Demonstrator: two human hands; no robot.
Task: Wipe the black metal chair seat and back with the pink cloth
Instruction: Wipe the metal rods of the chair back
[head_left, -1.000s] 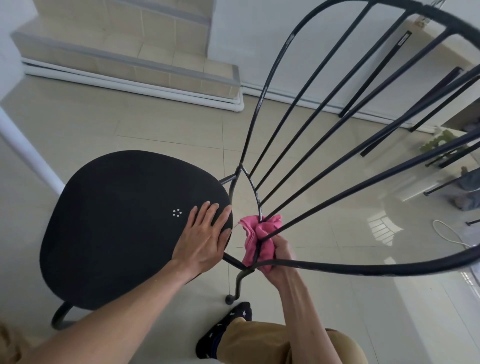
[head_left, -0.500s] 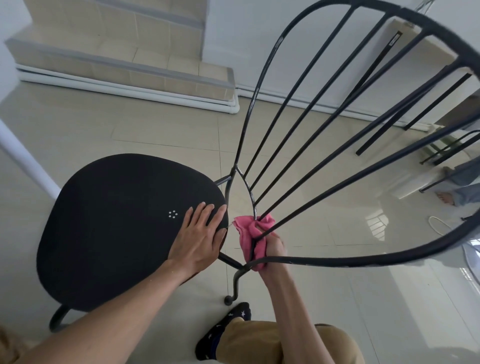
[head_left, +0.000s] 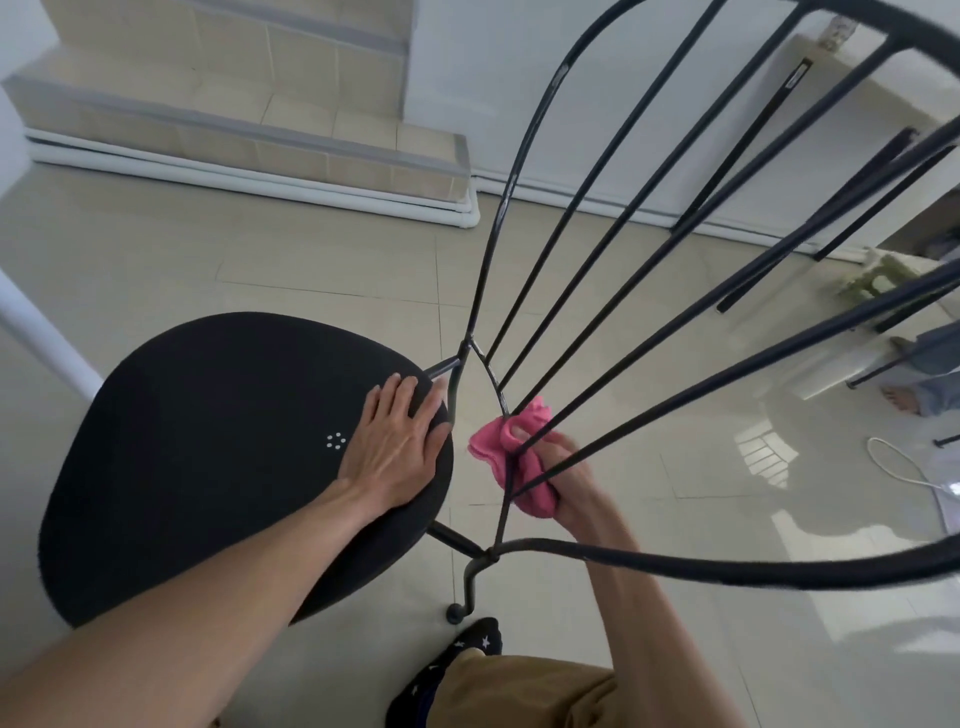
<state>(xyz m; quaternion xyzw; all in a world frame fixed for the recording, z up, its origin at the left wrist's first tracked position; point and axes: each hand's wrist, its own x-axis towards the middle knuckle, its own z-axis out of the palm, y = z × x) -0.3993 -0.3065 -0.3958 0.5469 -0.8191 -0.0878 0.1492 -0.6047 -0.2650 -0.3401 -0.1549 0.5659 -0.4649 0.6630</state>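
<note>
We are looking down at our two bare arms reaching in from the bottom of the view. Our left hand (head_left: 392, 447) is lying flat, palm down, with the fingers spread a little, pressing on the rear edge of the black seat (head_left: 208, 447); its fingertips are pointing toward 1 o'clock, close to where the seat meets the chair back (head_left: 597, 291). It is holding nothing, just resting open on the seat. Our left forearm is crossing the seat from 7 o'clock.

Our right hand (head_left: 566, 488) is sitting just to the 3 o'clock side of the left one, apart from it, behind the thin black rods of the back. It is closed around the pink cloth (head_left: 514, 457), which is bunched up and wrapped about the lower ends of the rods, where they are converging just above the curved bottom rail. Part of the cloth is sticking out toward 10 o'clock from the fist, and a fingertip is showing through its folds.

The chair is standing on a pale tiled floor (head_left: 311, 249). A dark sock with stars (head_left: 457, 660) is showing at 6 o'clock, below the chair's rear leg.
</note>
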